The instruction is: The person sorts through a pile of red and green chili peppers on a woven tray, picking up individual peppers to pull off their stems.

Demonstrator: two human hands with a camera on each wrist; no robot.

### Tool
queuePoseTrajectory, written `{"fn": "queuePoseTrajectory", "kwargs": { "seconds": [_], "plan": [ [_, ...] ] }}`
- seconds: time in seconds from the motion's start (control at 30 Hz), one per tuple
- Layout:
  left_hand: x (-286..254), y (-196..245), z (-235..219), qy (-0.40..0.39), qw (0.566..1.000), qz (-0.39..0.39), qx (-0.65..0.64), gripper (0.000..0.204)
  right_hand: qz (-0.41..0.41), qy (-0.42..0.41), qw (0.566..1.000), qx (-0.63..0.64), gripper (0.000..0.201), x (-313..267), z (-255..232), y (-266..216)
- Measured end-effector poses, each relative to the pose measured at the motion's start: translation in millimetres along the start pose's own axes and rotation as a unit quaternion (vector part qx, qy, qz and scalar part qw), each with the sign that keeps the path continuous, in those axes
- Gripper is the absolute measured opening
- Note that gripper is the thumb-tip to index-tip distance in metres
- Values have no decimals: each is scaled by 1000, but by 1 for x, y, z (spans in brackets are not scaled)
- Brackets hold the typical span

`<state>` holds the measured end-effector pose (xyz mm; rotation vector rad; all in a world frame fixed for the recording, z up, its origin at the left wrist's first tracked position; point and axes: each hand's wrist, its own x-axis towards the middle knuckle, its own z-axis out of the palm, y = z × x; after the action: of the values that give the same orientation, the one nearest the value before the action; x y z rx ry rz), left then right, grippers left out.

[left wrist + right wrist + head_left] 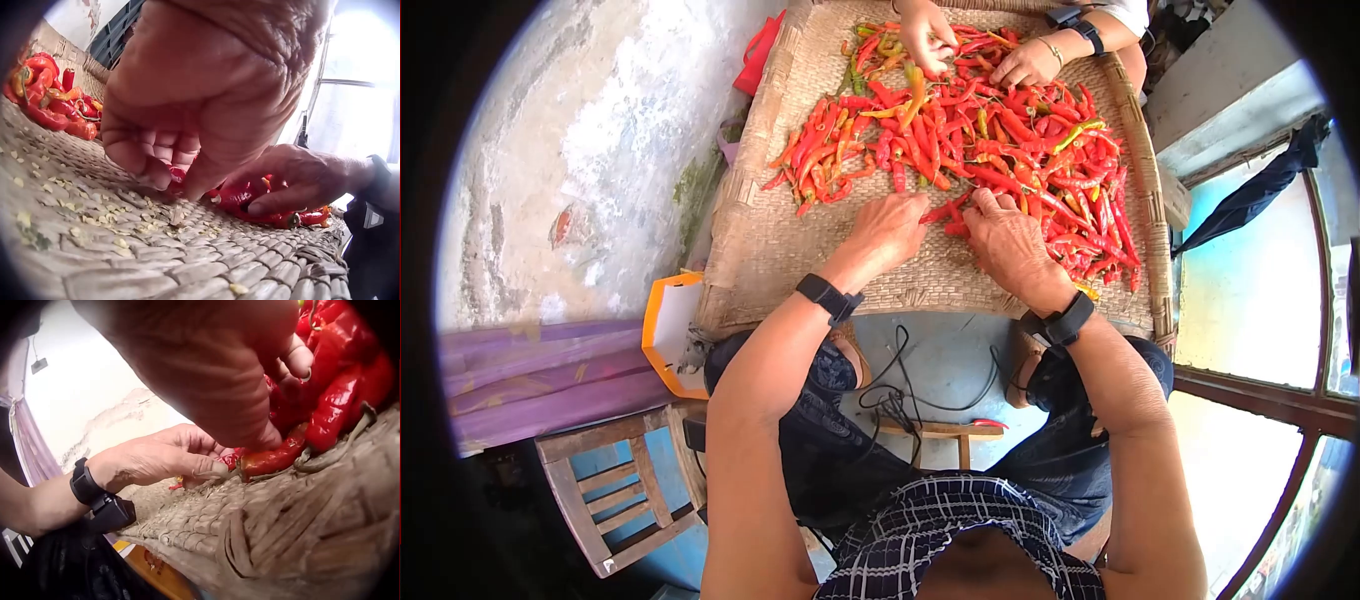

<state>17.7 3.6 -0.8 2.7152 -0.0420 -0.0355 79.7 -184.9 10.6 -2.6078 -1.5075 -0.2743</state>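
A heap of red chili peppers [1050,150] lies on a woven tray [800,265]. At the heap's near edge my left hand [890,232] pinches a red chili pepper [177,174] between thumb and curled fingers, close over the weave. Just to its right, my right hand [1010,245] grips a red chili pepper [275,459], its thumb laid along the skin. In the right wrist view the left hand's [169,456] thumb and fingertips are right at this pepper's stem end. The right hand's other fingers bend over the peppers behind.
Another person's hands [1025,65] work among the peppers at the tray's far side. A smaller group of red and orange chilies [825,150] lies at left. Pale seeds [100,219] are scattered on the weave. Cables [900,390] and a wooden stool [940,430] are below the tray.
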Motion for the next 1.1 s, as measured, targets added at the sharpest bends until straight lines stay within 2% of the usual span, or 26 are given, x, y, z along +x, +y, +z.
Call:
{"fn": "queuePoseTrajectory", "kwargs": {
  "seconds": [0.07,0.2,0.27,0.37,0.43,0.47,0.53,0.57,0.6,0.63,0.67,0.73,0.8,0.87,0.93,0.97,1.03,1.1],
  "plan": [
    [0,3,-1,-1,1000,-25,-2,17,20,-40,999,21,17,0,0,-3],
    [-1,6,-3,-14,1000,-22,4,16,5,-59,998,-22,13,-1,5,-8],
    [-2,6,-5,-16,1000,-20,-9,15,-16,-34,999,-29,10,0,4,-6],
    [-4,3,-4,3,1000,-5,-19,15,33,-1,994,102,10,3,-1,4],
    [-4,4,-6,2,1000,-9,-23,16,51,124,962,237,10,9,-24,17],
    [-5,5,-7,0,1000,-11,-24,16,85,137,947,276,13,11,-37,25],
    [-4,5,-6,3,999,-14,-29,16,219,173,901,333,24,10,-68,40],
    [-4,6,-4,1,999,-13,-32,16,232,197,912,273,33,6,-69,59],
    [-4,8,-4,4,999,-16,-36,16,262,242,904,236,48,2,-74,66],
    [-5,11,-5,-4,999,-14,-52,17,269,245,918,158,61,-2,-79,73],
    [-5,13,-6,-13,998,-13,-67,17,246,286,925,43,66,-6,-69,87],
    [-5,16,-8,-18,997,-19,-75,17,224,307,925,-1,64,-2,-74,75],
    [-5,17,-7,-24,996,-25,-83,16,196,262,944,46,60,3,-72,46],
    [-4,16,-6,-27,992,-17,-120,16,15,126,987,98,53,1,-36,37],
    [-5,18,-4,-33,992,-17,-118,16,14,-35,989,145,41,-1,-16,8],
    [-5,19,-4,-37,992,-15,-118,15,15,-35,989,145,41,0,-8,-2],
    [-6,20,-7,-62,993,-18,-102,15,49,-44,996,64,31,3,3,-12],
    [-9,19,-5,-83,992,-23,-88,15,34,-26,996,79,29,5,12,-10]
  ]
}}
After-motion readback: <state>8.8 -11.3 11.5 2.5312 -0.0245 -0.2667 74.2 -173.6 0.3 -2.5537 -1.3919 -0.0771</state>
